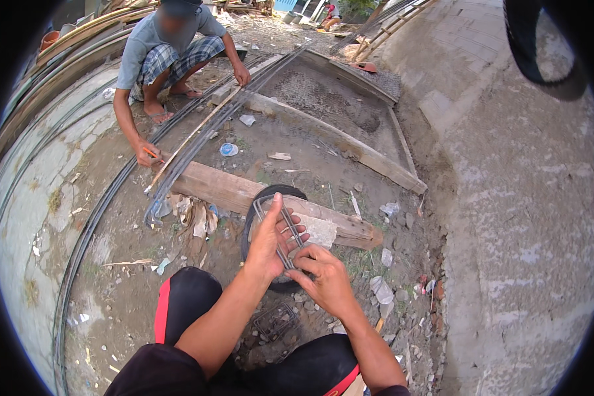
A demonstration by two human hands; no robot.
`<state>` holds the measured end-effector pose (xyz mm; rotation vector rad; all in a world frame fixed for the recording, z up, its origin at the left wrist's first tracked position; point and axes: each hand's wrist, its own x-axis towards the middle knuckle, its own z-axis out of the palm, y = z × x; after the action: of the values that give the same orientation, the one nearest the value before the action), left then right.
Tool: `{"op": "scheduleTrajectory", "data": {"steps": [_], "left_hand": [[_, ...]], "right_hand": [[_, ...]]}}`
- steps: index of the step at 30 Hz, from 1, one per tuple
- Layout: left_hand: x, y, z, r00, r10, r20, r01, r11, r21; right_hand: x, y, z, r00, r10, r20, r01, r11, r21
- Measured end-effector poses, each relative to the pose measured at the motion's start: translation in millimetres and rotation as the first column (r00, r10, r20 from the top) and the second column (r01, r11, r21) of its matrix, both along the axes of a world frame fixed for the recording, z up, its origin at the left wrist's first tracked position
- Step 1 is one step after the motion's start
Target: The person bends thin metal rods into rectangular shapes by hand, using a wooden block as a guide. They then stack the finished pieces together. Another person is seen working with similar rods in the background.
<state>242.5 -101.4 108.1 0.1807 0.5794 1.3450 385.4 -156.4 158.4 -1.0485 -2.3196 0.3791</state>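
Rectangular bent steel stirrups (291,226), several thin grey bars side by side, are held up in front of me. My left hand (268,245) closes round them, its thumb pointing up along one side. At their lower end my right hand (323,276) pinches the bars between thumb and fingers. Behind them a black ring (247,232), perhaps a tire or coil, lies by a thick wooden beam (218,187). More bent wire pieces (275,322) rest on the ground between my knees.
A co-worker (168,49) squats at the far left, holding an orange pencil-like tool (152,153) by a pale wooden strip (193,136) laid along long steel bars (251,89). A board-edged mortar bed (323,99) lies beyond. Concrete slab (521,218) spans the right; litter surrounds the beam.
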Motion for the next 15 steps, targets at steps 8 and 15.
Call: {"op": "scheduleTrajectory", "data": {"steps": [8, 15], "left_hand": [[11.6, -4.7, -13.2, 0.993, -0.055, -0.108, 0.063, 0.995, 0.072], [-30.2, 5.7, -9.0, 0.991, 0.132, -0.029, -0.129, 0.987, 0.091]], "right_hand": [[13.3, 6.3, -19.8, 0.998, 0.005, -0.058, -0.01, 0.997, -0.078], [21.7, 10.9, -21.1, 0.947, -0.171, -0.271, 0.116, 0.971, -0.21]]}}
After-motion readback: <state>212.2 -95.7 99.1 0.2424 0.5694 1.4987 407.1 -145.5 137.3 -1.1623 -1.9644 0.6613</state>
